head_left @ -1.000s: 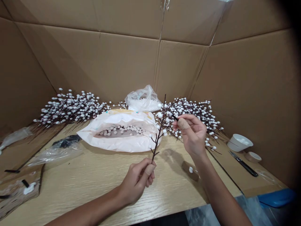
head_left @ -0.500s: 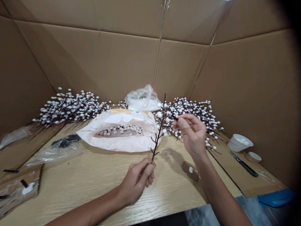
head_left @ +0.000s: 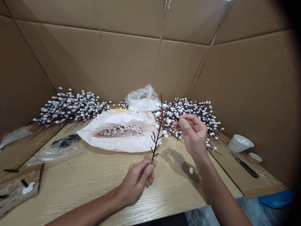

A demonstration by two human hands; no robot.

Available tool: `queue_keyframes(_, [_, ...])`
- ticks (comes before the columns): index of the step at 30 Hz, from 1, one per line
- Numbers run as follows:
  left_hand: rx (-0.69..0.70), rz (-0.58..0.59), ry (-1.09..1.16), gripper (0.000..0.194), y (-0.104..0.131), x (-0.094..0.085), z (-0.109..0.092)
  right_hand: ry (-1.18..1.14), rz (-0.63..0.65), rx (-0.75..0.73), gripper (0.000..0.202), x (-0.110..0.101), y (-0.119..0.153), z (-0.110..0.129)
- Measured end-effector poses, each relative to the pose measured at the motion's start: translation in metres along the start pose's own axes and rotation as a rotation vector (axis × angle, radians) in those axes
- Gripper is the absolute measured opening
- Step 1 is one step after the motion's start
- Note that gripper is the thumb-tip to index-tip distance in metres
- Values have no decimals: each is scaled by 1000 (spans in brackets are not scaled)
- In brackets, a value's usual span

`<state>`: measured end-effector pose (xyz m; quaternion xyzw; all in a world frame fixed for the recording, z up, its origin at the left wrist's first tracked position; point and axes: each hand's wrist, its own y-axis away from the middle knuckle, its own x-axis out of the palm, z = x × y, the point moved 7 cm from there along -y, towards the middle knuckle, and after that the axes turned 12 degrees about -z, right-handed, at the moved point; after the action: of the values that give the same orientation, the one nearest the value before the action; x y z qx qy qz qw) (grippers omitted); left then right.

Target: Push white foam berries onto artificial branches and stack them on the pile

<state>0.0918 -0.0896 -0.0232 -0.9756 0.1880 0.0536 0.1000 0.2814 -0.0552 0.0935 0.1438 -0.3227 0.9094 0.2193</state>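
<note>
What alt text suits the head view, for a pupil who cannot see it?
The left hand holds a dark twig with white balls; the right hand pinches a small black item. Behind lie an open bag of balls and bunches of similar twigs.

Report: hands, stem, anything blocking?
Left hand gripping branched stem, near-upright. Right hand pinching black piece, apart from stem. White bag behind; no obstruction seen.

Sprig (head_left: 155, 144) before bag (head_left: 117, 145), cup (head_left: 237, 147) at right

Room lies right of the twig (head_left: 155, 145); white bag (head_left: 117, 144) blocks behind.
</note>
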Motion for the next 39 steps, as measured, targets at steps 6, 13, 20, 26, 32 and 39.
queue_keyframes(6, [-4,-8,-5,30,0,0,1,-62,-57,34,9,-2,-4,0])
queue_keyframes(13, [-9,-28,16,31,-1,-1,-3,-101,-177,107,15,-10,-13,-14])
queue_keyframes(20, [-1,-128,66,34,-2,-7,2,-92,-266,79,22,-8,-25,-27])
queue_keyframes(26, [34,-167,116,38,-9,-12,8,-144,-235,-67,16,22,-41,33])
queue_keyframes(32, [93,-200,153,42,-12,-15,14,-161,14,-230,7,70,-39,97])
queue_keyframes(39, [110,-270,191,48,-13,-17,22,-105,172,-214,6,87,-37,95])
